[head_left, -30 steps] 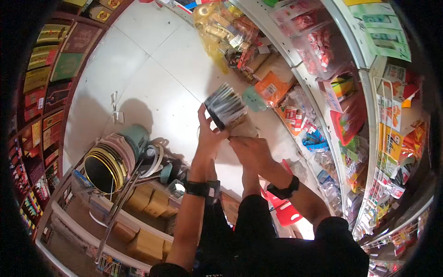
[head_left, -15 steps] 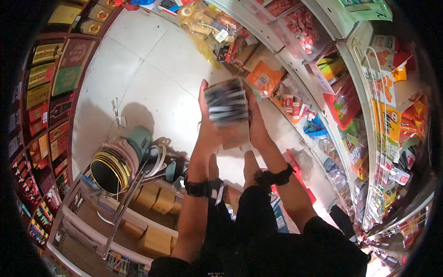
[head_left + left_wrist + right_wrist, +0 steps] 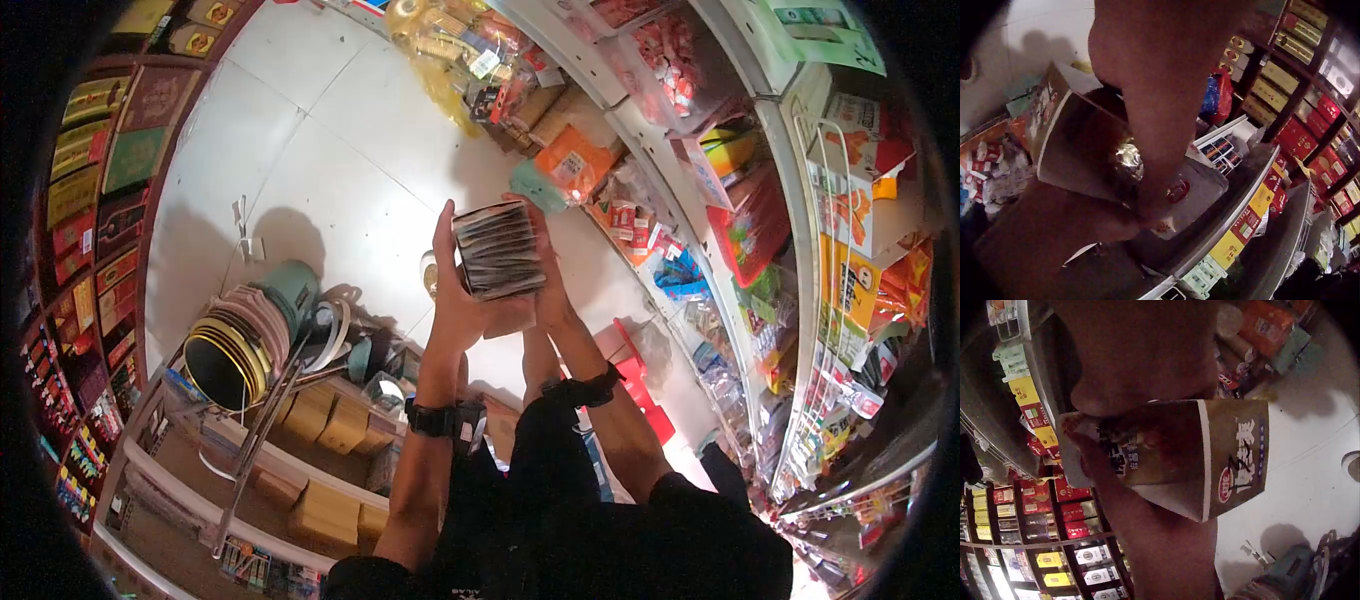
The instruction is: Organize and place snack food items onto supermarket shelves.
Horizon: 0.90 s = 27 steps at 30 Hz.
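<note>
White tile floor spreads below and beyond the hands, with dark wooden shelving well off to their left and a white metal rack to their right. Nearer, left of the hands and a little closer to the body, sits a stack of round goods. Out in front of the body, the left hand and right hand are clamped on opposite sides of one carton, which is held between them, off the floor. Its packed end faces up toward the head, a row of thin packets filling it edge-on. Holding it well, I judge, calls for even, moderate pressure from both palms, since card walls could bow under a squeeze, and for a level base with fingers supporting low, because loose packets might slide if the carton tips.
</note>
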### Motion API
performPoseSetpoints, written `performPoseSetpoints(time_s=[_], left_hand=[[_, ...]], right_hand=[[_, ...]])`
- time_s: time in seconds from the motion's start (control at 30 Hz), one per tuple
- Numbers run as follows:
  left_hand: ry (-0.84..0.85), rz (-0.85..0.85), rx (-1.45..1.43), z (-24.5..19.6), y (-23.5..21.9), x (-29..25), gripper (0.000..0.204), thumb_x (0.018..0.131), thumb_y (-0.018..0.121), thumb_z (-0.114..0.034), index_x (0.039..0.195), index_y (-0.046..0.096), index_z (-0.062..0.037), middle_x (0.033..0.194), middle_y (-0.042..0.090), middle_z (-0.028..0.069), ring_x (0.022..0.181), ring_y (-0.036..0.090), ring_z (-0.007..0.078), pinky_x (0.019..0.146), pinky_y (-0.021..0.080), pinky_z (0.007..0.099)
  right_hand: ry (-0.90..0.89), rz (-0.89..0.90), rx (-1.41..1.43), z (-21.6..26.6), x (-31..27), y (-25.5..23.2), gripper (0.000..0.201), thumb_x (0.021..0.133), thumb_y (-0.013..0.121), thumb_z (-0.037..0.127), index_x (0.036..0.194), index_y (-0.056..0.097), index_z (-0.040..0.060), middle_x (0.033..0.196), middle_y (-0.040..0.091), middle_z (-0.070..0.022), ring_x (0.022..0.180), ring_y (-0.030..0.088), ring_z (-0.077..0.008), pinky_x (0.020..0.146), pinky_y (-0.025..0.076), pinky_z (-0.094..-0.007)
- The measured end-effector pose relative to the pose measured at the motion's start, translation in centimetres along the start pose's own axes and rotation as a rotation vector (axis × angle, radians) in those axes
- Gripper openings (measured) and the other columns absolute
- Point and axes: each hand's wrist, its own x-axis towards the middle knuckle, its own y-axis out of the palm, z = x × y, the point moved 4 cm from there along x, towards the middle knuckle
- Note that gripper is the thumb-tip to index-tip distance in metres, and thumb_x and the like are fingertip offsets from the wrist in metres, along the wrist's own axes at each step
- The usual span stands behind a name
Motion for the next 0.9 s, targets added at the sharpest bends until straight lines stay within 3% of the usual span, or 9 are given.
performPoseSetpoints(time_s=[0.1,0.17,0.2,0.33,0.43,0.57,0.7,0.83,0.9], left_hand=[[-0.150,0.033,-0.088,3.0,-1.2,-0.1,0.148,0.051,0.097,-0.001,0.165,0.002,-0.0143,0.146,0.050,0.0174,0.128,0.060,0.0309,0.104,0.055,0.0430],[-0.346,-0.041,-0.376,5.4,-1.9,1.6,0.150,0.050,0.098,-0.003,0.165,0.001,-0.0149,0.146,0.050,0.0170,0.129,0.059,0.0314,0.105,0.054,0.0442],[0.063,0.109,0.113,-0.4,0.5,0.0,0.152,0.049,0.099,-0.005,0.165,0.001,-0.0152,0.148,0.048,0.0167,0.131,0.057,0.0313,0.107,0.052,0.0455],[0.062,0.102,0.170,-0.5,1.0,-0.2,0.154,0.047,0.099,-0.005,0.165,0.000,-0.0153,0.149,0.046,0.0161,0.130,0.057,0.0309,0.106,0.053,0.0449],[-0.026,0.014,-0.109,-0.2,1.3,0.8,0.145,0.054,0.097,-0.004,0.165,0.005,-0.0125,0.147,0.046,0.0151,0.128,0.058,0.0291,0.105,0.054,0.0418],[0.025,0.041,0.172,-0.5,0.5,0.8,0.117,0.075,0.087,-0.005,0.165,0.013,-0.0082,0.149,0.046,0.0145,0.124,0.061,0.0260,0.105,0.053,0.0360],[-0.072,0.054,0.083,-3.9,1.7,0.9,0.103,0.085,0.086,-0.027,0.163,0.024,-0.0020,0.145,0.055,0.0139,0.129,0.057,0.0228,0.107,0.047,0.0358],[-0.019,0.163,0.206,-9.5,4.8,1.9,0.096,0.088,0.083,-0.023,0.162,0.027,-0.0008,0.148,0.053,0.0150,0.133,0.053,0.0229,0.108,0.046,0.0366],[0.021,0.212,0.210,-12.1,7.0,2.0,0.093,0.089,0.083,-0.022,0.161,0.028,-0.0007,0.148,0.052,0.0155,0.134,0.052,0.0231,0.108,0.046,0.0367]], right_hand=[[0.052,-0.025,0.031,-0.5,-1.3,0.0,0.074,0.105,0.041,0.064,0.156,0.036,0.0116,0.153,0.040,-0.0066,0.141,0.037,-0.0201,0.118,0.029,-0.0372],[0.116,-0.083,0.110,-1.7,-0.3,-0.8,0.078,0.103,0.041,0.067,0.155,0.037,0.0087,0.155,0.038,-0.0071,0.143,0.035,-0.0203,0.119,0.027,-0.0374],[0.033,0.003,0.134,-0.3,-0.5,-0.7,0.080,0.103,0.041,0.067,0.155,0.036,0.0065,0.157,0.036,-0.0081,0.144,0.034,-0.0206,0.120,0.025,-0.0374],[0.010,-0.036,0.081,0.1,-0.5,-0.8,0.081,0.103,0.041,0.068,0.155,0.035,0.0066,0.157,0.036,-0.0091,0.145,0.033,-0.0209,0.121,0.024,-0.0367],[-0.037,-0.013,-0.076,0.6,0.1,-1.1,0.079,0.104,0.040,0.066,0.156,0.034,0.0063,0.157,0.036,-0.0089,0.146,0.032,-0.0217,0.122,0.023,-0.0366],[0.081,-0.120,-0.014,-0.4,0.0,-2.0,0.074,0.107,0.038,0.061,0.157,0.032,0.0073,0.159,0.034,-0.0087,0.147,0.032,-0.0227,0.122,0.023,-0.0412],[0.159,0.017,-0.167,5.6,-0.5,-1.5,0.082,0.102,0.048,0.064,0.160,0.027,0.0112,0.159,0.036,-0.0115,0.149,0.033,-0.0260,0.119,0.031,-0.0470],[0.014,0.144,-0.476,13.5,0.6,-2.0,0.095,0.095,0.063,0.063,0.163,0.020,0.0127,0.159,0.037,-0.0148,0.149,0.035,-0.0290,0.116,0.037,-0.0515],[-0.031,0.157,-0.352,17.5,1.2,-1.4,0.101,0.091,0.075,0.054,0.163,0.019,0.0114,0.159,0.038,-0.0172,0.148,0.038,-0.0312,0.118,0.036,-0.0502]])
